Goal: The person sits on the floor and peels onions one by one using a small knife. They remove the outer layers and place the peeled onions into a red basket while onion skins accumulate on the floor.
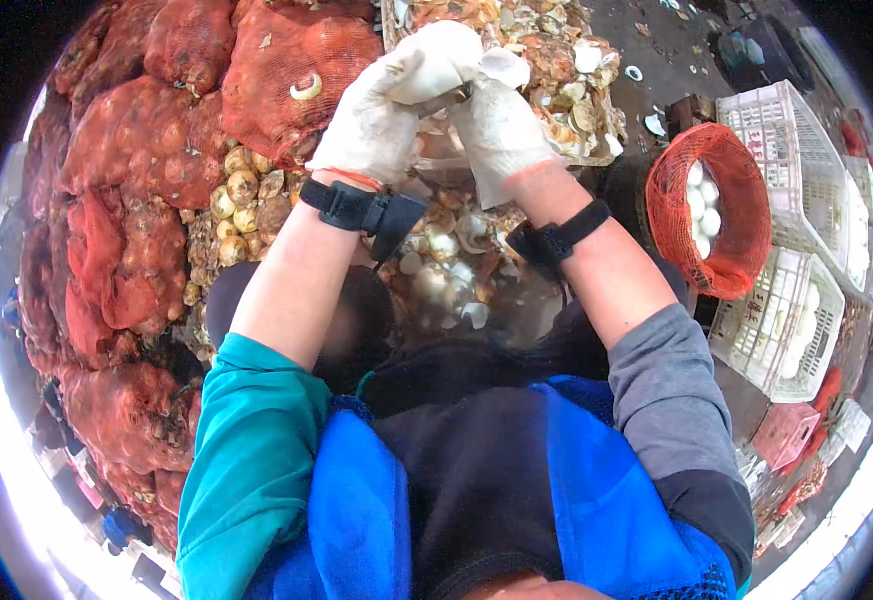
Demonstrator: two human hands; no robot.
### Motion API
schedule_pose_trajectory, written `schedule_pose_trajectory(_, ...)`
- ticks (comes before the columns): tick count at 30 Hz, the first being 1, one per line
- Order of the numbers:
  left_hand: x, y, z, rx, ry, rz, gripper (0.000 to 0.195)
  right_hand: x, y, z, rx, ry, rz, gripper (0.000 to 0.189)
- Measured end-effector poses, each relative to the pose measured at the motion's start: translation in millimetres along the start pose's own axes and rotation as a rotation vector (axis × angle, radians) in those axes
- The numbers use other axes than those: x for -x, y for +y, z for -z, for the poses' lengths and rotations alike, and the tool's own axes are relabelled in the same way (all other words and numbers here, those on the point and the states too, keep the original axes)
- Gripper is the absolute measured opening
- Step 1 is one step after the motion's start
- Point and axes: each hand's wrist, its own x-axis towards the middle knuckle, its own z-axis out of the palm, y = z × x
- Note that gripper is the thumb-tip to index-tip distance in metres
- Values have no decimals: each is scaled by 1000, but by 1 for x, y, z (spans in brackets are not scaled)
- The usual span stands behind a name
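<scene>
My left hand [372, 120], in a white glove, grips a large white peeled onion [444, 60] above a heap of onion skins. Close against it is my gloved right hand [500, 131], its fingers curled toward the onion. A loose-looking white onion layer [507, 67] shows just beyond the right fingers. Whether the right hand holds that layer or a small tool is hidden. Below the hands, onion scraps [444, 259] lie between my knees. Unpeeled yellow onions [241, 187] are piled to the left of my left wrist.
Red mesh sacks of onions [143, 142] are stacked along the left. On the right stands a container lined with red mesh [740, 217], with peeled onions [703, 206] inside. White plastic crates [766, 322] sit beyond it. A tray of onion peel [579, 90] lies ahead.
</scene>
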Motion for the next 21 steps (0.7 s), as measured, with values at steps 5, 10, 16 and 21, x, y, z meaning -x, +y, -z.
schedule_pose_trajectory(5,-10,-7,13,-3,-95,-48,48,-9,2,5,-59,-109,4,34)
schedule_pose_trajectory(10,-15,-9,14,72,-74,-22,53,-6,-5,17,-314,-17,-253,28)
schedule_pose_trajectory(16,-18,-8,22,184,-69,55,54,-12,1,16,-711,-22,-400,23)
schedule_pose_trajectory(21,-30,-14,24,103,-53,-3,52,-16,15,33,-1014,-253,-535,25)
